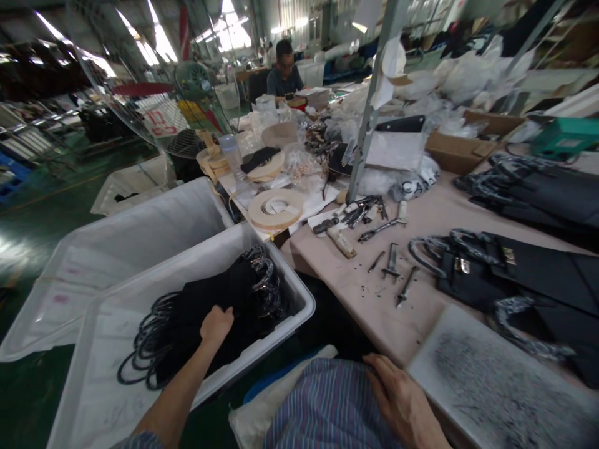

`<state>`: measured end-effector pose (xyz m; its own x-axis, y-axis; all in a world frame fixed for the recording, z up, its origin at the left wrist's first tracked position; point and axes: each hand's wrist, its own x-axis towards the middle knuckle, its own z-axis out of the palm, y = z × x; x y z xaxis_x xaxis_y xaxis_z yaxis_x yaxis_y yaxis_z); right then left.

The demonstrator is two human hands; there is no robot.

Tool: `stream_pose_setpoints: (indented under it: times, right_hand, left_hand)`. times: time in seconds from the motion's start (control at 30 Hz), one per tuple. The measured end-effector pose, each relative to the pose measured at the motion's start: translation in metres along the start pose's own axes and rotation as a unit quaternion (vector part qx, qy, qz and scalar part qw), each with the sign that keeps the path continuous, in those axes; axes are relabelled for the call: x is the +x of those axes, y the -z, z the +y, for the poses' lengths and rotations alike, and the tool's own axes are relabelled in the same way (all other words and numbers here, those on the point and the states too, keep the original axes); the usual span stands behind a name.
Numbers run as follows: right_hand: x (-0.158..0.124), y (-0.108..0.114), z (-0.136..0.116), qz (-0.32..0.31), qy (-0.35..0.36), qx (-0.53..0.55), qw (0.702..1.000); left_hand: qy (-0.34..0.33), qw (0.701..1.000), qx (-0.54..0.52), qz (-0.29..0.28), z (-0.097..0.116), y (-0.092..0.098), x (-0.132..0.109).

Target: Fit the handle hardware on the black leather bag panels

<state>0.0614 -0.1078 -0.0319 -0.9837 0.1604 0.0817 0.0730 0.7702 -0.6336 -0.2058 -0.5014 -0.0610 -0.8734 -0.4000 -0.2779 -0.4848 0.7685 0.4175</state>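
Obs., standing beside the seated worker.

Left hand (216,324): down in the nearer white plastic tub (302,298), on top of a heap of black fabric bags with looped cord handles (234,284). Fingers curled over into the cloth; could not tell whether they were gripping it. Right hand (401,399): fingers spread, lying flat on the blue striped cloth on the lap (322,408), touching the front edge of the beige counter (421,218).

Progress, as judged: black bags lay in two places, some in the tub and some on the counter, so the lot looked partly handled.

Counts: white tubs, two, the second (140,227) just behind the first. Bags in the tub: a tangled heap, number not readable. Black handbags with gold clasps on the counter (515,268): at least two near, more dark ones behind. Small loose metal tools (390,262): about four. Large flat roll of pale tape (276,209): one. Grey scuffed board (505,386): one.
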Motion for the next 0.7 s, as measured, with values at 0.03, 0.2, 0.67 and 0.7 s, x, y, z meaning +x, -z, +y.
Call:
stream_pose_setpoints:
  times: [0.03,0.2,0.67,0.7]
  right_hand:
    - [0.0,0.003,0.003,0.015,-0.001,-0.001,1.0]
    - [0.006,0.008,0.001,0.051,0.007,-0.004,0.999]
    - [0.024,-0.007,-0.032,0.006,-0.007,-0.06,0.998]
    - [0.027,-0.007,-0.035,0.002,0.002,-0.059,0.998]
  left_hand:
    - [-0.042,0.999,0.019,0.011,0.001,0.008,0.007]
    - [-0.304,0.945,0.121,0.002,0.019,-0.007,0.044]
    - [-0.32,0.941,0.06,0.091,-0.036,-0.158,0.078]
    - [-0.321,0.94,0.061,0.094,-0.036,-0.157,0.077]
